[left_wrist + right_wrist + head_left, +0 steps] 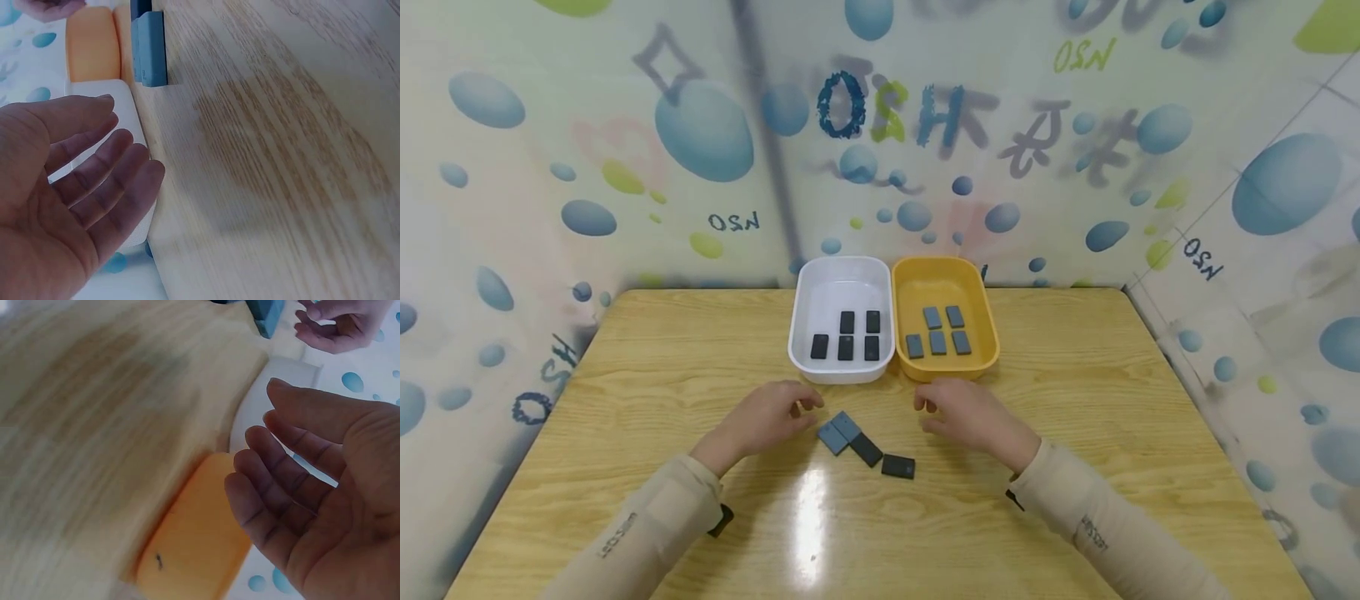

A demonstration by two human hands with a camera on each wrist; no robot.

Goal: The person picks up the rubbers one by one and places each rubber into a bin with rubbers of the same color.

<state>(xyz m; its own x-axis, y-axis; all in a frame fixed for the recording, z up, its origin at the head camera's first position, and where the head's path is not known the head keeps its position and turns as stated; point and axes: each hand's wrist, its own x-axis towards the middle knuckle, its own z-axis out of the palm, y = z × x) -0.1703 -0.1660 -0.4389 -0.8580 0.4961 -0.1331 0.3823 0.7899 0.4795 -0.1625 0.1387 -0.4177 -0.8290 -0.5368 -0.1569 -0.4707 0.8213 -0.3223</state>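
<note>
On the table lie two blue-grey rectangular pieces, side by side. One black rectangular piece touches them, and a second black piece lies just to the right. My left hand hovers left of the blue-grey pair, fingers loosely bent and holding nothing. Off to the right of the pieces is my right hand, also holding nothing, near the front of the yellow tray. In the left wrist view the left palm shows bare; the right palm does too in the right wrist view.
A white tray holds several black pieces, and the yellow tray beside it holds several blue-grey pieces. Both stand at the back of the wooden table, against a patterned wall.
</note>
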